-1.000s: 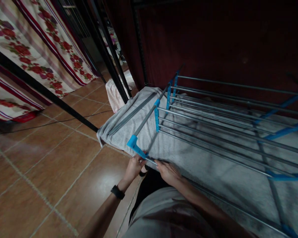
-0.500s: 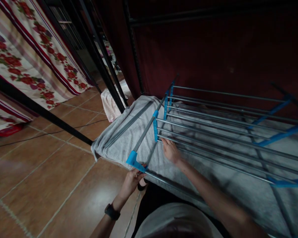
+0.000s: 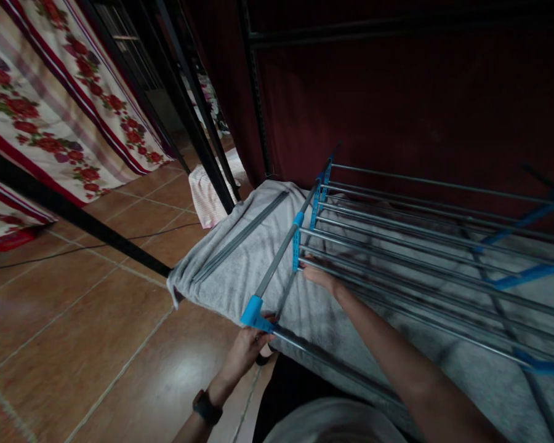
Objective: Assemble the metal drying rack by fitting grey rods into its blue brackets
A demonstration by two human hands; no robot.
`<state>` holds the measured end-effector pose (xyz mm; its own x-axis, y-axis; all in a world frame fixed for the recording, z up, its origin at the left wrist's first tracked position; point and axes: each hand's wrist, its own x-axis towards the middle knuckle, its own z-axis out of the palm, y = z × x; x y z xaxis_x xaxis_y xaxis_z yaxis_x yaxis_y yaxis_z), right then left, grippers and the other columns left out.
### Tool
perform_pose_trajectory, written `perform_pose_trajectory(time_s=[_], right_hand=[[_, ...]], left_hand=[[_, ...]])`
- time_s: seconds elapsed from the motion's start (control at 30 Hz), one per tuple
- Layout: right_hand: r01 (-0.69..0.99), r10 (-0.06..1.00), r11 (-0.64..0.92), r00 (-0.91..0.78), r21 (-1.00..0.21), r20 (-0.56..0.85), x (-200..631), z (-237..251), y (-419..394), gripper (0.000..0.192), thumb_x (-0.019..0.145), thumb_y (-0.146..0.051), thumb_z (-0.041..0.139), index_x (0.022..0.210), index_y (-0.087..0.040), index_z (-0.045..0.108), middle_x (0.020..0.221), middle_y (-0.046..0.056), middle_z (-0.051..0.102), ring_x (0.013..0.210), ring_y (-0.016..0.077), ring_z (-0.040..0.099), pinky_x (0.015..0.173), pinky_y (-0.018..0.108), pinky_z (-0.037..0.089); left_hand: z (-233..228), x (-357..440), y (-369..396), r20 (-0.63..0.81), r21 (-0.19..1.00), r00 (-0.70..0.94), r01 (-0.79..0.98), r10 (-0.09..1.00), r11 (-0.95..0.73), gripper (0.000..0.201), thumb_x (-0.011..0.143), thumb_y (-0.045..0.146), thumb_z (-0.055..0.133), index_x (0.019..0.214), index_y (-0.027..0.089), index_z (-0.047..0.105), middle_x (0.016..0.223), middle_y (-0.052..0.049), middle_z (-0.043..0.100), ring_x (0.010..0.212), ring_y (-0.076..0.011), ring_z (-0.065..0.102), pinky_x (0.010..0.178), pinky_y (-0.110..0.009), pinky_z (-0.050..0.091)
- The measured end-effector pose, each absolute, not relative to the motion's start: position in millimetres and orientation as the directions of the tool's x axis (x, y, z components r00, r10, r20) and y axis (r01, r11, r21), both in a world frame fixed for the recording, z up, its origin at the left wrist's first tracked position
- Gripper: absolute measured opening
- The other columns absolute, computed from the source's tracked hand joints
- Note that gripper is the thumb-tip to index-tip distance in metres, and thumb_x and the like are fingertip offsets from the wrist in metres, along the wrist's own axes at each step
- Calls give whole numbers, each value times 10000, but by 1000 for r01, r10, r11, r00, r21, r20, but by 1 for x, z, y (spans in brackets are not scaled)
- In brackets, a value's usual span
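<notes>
We have a drying rack of grey metal rods and blue plastic joints lying on a grey towel spread over what looks like a bed. Our left hand is closed around the blue corner joint at the near end of the rack, where a thicker grey tube meets it. Our right hand reaches further in and rests with its fingers curled loosely over one of the thin rods beside a blue bracket; whether it truly clasps the rod we cannot tell, since the rods cover the fingertips.

As we judge it, the rack is largely put together: many parallel rods already sit in their blue side pieces on both ends. Two loose grey bars lie on the towel just left of the rack, so some parts seem not yet fitted, and the near corner appears to be the joint in hand.

The towel hangs over the bed's edge above a brown tiled floor. A black metal frame crosses to the left, with flowered red and white cloth behind it, a pale pink cloth on the floor, and a dark red curtain behind the rack. The room is dim
</notes>
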<state>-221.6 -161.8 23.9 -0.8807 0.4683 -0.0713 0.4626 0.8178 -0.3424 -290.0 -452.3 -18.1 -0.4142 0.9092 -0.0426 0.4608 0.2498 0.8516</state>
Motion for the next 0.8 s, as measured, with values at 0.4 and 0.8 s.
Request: perform_pose_trajectory(time_s=[0.4,0.8], right_hand=[[490,482,756,-865,-434,-137,-217,31,-176,265,823,-138,509,1040,-158,659,1008,96,688,892,200,606,765,257,415],[528,512,730,-843,-435,-165,-218,23,-176,318,804,-112,483,1101,-134,595,1060,117,667,936,208,604,803,268,426]], left_hand=[[-37,-279,-455,-23,908,-459,363,888,211,382,914,458,588,1180,215,718,1319,-111,663,1205,-273,621,1047,-397,502],[-38,-278,-455,-54,858,-448,436,892,271,333,929,446,564,1092,220,747,1158,-100,729,1169,-270,637,1058,-397,489]])
